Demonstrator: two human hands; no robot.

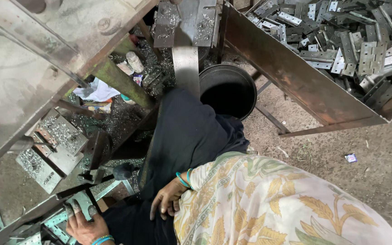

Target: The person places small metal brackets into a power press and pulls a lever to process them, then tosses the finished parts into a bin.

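Left hand (83, 225) at seven o'clock, fingers spread flat on a pale metal bracket (59, 221) at the machine's foot — pressing on it, not gripping. Right hand (166, 201) near six o'clock, fingers loosely curled and hanging slack against the dark cloth (187, 136) over the lap, holding nothing; teal bangles (183, 178) at the wrist, patterned sleeve (268, 199) running off toward five o'clock. At nine o'clock a steel die block (51, 149) dusted with metal shavings, tilted with the machine frame (19, 77) above it. At twelve o'clock a vertical steel plate (186, 68), and just right of it a black round bucket (227, 90) on the floor, open-mouthed, inside too dark to read. From one to three o'clock a rusty metal tray (296, 81) heaped with grey hinges (355, 45) — well apart from both hands. Small bottles (130, 63) and a white rag (97, 90) at eleven o'clock among the shavings.
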